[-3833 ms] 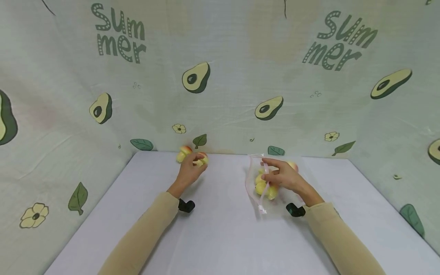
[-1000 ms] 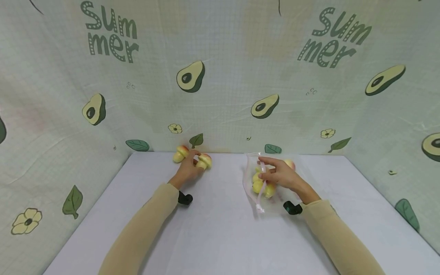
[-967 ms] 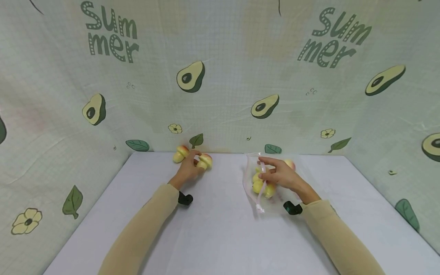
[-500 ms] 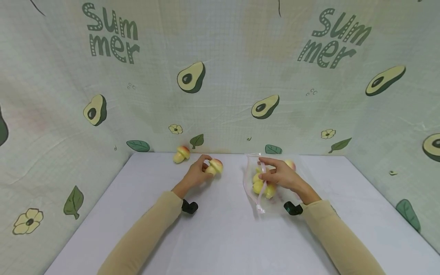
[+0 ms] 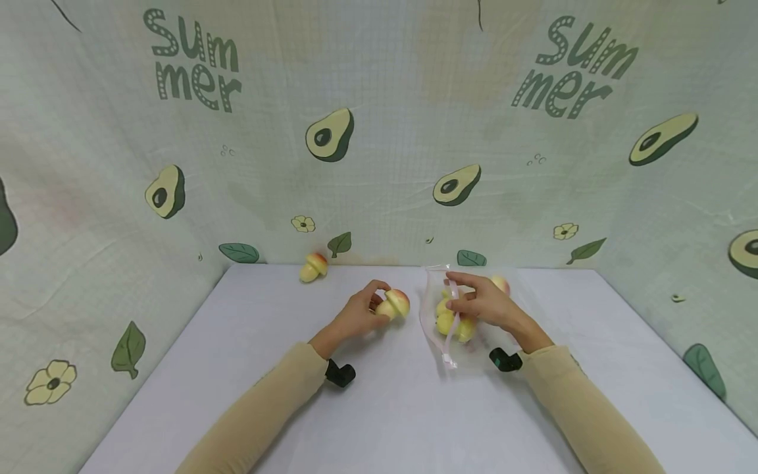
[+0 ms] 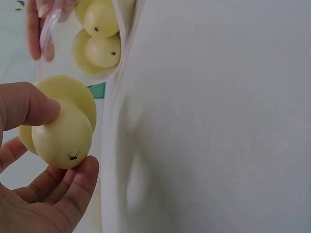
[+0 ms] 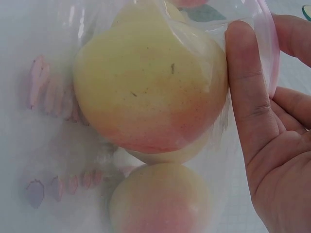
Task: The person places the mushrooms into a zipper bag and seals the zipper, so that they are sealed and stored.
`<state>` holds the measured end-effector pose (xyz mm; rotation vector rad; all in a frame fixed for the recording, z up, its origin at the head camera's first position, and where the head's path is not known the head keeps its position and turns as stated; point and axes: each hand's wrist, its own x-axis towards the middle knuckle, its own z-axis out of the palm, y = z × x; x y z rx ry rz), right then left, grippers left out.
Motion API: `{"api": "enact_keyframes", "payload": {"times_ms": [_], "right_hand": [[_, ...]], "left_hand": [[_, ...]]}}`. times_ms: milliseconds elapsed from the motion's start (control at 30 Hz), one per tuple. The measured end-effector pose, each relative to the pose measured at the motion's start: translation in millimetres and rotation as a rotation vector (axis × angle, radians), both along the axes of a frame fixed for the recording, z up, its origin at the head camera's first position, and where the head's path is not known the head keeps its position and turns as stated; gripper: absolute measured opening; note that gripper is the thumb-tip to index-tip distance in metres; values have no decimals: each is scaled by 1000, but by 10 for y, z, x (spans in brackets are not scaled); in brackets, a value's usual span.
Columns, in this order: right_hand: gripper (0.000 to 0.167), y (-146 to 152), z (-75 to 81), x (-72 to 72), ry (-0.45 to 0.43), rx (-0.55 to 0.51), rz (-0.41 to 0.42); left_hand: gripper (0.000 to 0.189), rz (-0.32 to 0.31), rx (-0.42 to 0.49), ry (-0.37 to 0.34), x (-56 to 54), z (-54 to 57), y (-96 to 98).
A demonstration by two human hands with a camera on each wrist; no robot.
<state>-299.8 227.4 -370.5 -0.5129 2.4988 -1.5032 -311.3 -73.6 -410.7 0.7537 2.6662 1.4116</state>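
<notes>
My left hand (image 5: pixel 358 312) grips a toy mushroom (image 5: pixel 395 304) with a pale yellow stem and a reddish cap, between thumb and fingers. In the left wrist view that mushroom (image 6: pixel 63 131) shows its rounded stem end, just short of the bag's mouth. My right hand (image 5: pixel 487 301) holds the clear zip bag (image 5: pixel 428 316) by its pink-edged mouth, the thumb (image 7: pixel 250 92) against the film. Inside lie several similar mushrooms (image 5: pixel 447 322), partly hidden by the hand. In the right wrist view, a large yellow-and-pink cap (image 7: pixel 155 92) shows through the film.
Another toy mushroom (image 5: pixel 313 267) lies at the back left of the white table (image 5: pixel 379 408), close to the printed cloth backdrop (image 5: pixel 391 131). A pale slider (image 5: pixel 448 361) sits at the near end of the bag's zip.
My left hand has picked up one of the two mushrooms at the back left and carried it right and nearer, towards the bag. The right hand and the bag have stayed in place.
</notes>
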Motion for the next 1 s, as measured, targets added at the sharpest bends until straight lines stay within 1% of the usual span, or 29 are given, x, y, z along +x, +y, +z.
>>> {"api": "enact_keyframes", "payload": {"times_ms": [200, 367, 700, 800, 833, 1000], "right_hand": [[70, -12, 11, 14, 10, -8, -3], [69, -14, 16, 21, 20, -1, 3], [70, -6, 8, 11, 21, -7, -2], [70, -4, 11, 12, 25, -16, 13], [70, -22, 46, 39, 19, -20, 13], [71, -19, 50, 41, 21, -17, 16]], "left_hand": [[53, -49, 21, 12, 77, -4, 119], [52, -78, 36, 24, 113, -32, 203], [54, -110, 28, 9, 163, -67, 347], [53, -113, 29, 10, 166, -76, 371], [53, -113, 27, 8, 167, -77, 376], [52, -115, 20, 8, 168, -91, 382]]}}
